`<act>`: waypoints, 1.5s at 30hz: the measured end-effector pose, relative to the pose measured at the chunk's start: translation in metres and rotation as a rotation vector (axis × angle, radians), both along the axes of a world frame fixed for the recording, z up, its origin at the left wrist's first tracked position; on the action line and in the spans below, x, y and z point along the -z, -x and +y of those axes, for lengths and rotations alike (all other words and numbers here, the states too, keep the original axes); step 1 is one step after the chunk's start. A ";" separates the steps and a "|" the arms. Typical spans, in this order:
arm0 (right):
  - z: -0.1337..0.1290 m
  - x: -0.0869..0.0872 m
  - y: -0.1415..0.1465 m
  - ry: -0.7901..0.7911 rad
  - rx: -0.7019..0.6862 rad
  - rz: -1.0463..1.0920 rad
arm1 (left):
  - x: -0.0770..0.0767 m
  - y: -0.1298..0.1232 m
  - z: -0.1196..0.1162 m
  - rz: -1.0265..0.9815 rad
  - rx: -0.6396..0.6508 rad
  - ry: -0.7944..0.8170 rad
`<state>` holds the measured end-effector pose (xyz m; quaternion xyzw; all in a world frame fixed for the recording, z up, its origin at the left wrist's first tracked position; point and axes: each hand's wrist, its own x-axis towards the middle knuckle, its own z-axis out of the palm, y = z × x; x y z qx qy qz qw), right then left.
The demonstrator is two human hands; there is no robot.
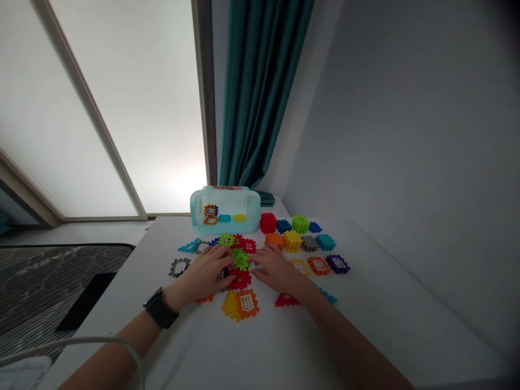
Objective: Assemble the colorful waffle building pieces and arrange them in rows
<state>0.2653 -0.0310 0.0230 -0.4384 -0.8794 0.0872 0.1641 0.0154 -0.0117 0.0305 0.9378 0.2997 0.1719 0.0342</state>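
Observation:
A lime-green toothed plastic building tile (241, 259) lies between my two hands, among a heap of loose tiles on the white table. My left hand (209, 271), a black watch on its wrist, has curled fingers at the tile's left edge. Close below its thumb is a red toothed tile (240, 279). From the other side, my right hand (275, 266) reaches in with index finger and thumb apart, fingertips at the green tile's right edge. Nearer me, an orange window tile (247, 304) overlaps a yellow tile (231, 305).
A pale blue clear plastic box (225, 208) stands at the back with a few tiles seen in it. Right of it are stacks of red (268, 223), lime-green (300, 224) and yellow tiles (292, 241). A red triangular tile (286, 299) lies under my right forearm. A white cable (81, 341) curves at lower left.

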 end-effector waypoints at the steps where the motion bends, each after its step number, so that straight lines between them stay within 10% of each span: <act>1: 0.000 0.001 0.004 -0.001 0.019 -0.030 | 0.004 0.000 -0.002 -0.010 -0.027 0.009; 15: -0.011 0.029 0.017 -0.085 0.075 -0.024 | 0.032 0.002 -0.009 -0.076 -0.137 0.092; 45: -0.026 0.019 0.017 -0.324 -0.062 0.357 | 0.021 0.007 -0.017 -0.483 -0.022 -0.254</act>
